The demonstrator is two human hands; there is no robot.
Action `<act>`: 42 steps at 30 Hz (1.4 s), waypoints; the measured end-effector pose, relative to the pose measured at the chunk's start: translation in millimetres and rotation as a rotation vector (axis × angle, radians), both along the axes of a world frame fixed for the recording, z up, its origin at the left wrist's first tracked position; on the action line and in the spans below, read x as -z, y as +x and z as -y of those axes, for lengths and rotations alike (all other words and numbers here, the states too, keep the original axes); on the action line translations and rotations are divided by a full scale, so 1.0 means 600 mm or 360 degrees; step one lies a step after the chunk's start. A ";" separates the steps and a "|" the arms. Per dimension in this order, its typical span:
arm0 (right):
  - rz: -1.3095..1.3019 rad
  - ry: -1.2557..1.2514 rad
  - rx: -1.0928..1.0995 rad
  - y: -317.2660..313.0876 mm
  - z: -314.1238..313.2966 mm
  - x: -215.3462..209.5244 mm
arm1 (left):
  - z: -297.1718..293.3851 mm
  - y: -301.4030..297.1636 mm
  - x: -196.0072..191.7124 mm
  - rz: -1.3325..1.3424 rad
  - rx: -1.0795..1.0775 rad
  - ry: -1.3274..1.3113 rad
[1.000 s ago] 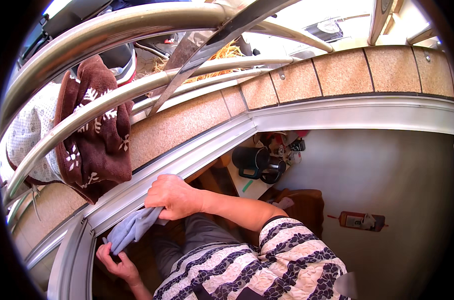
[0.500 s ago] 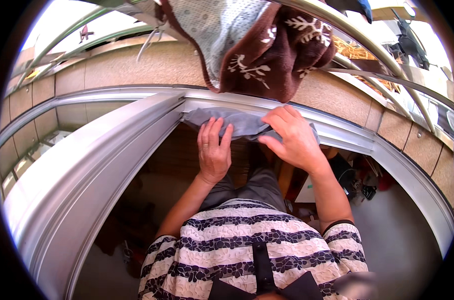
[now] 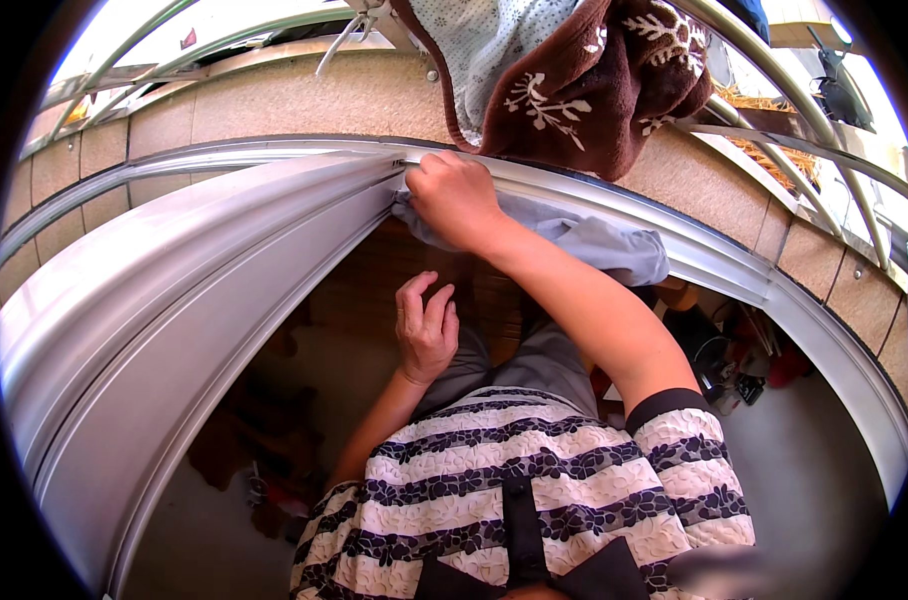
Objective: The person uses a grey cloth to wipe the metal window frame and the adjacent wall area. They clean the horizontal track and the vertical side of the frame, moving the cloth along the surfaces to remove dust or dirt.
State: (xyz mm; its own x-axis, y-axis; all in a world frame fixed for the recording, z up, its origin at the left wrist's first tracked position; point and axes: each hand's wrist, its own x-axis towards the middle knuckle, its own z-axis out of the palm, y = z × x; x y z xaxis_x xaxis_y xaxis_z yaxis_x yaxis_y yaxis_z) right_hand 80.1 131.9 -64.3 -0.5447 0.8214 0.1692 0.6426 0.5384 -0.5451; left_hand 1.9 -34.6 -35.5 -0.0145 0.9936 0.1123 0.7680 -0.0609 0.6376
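A rumpled grey cloth (image 3: 594, 237) lies along the inner edge of the silvery metal window track (image 3: 734, 267), its right end hanging slightly over the edge. My right hand (image 3: 459, 200) reaches across to the left and is closed on the cloth's left part, at the corner where the track meets the sliding window frame (image 3: 244, 225). Its fingertips are hidden against the metal. Below it, my left hand (image 3: 429, 328) is raised in front of my body, fingers loosely bent and apart, with nothing in them. It does not touch the cloth.
A brown blanket (image 3: 574, 100) with white patterns hangs over a metal rail just beyond the track. A tan tiled ledge (image 3: 304, 100) runs outside, with metal bars (image 3: 764, 60) above it. Several dark items (image 3: 724, 360) sit low at the right indoors.
My right hand has crossed leftward to the track corner and closed. My left hand has come off the cloth and dropped toward my body. The cloth's right end now bulges further over the edge.
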 end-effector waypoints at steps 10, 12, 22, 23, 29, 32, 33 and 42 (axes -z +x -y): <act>0.0205 -0.0383 0.0283 -0.034 -0.005 -0.024 | -0.001 -0.011 -0.007 0.0164 -0.0065 -0.0246; 0.0283 -0.0446 0.0345 -0.026 0.000 -0.029 | -0.004 -0.012 -0.015 0.0191 -0.0099 -0.0239; 0.0122 -0.0198 0.0272 -0.037 0.005 -0.007 | 0.054 -0.075 -0.004 0.0185 -0.0201 -0.0451; 0.0130 -0.0226 0.0270 -0.035 0.005 -0.006 | 0.056 -0.083 -0.003 0.0178 -0.0207 -0.0479; 0.0231 -0.0347 0.0309 -0.016 0.009 -0.027 | 0.035 -0.088 -0.005 0.0320 -0.0278 -0.0478; 0.0179 -0.0217 0.0266 -0.032 0.001 -0.017 | 0.034 -0.086 -0.004 0.0342 -0.0250 -0.0477; 0.0164 -0.0225 0.0273 -0.032 0.001 -0.021 | 0.040 -0.087 0.000 0.0329 -0.0231 -0.0493; -0.0035 0.0047 0.0044 0.032 0.028 -0.007 | 0.032 -0.080 -0.009 0.0380 -0.0214 -0.0569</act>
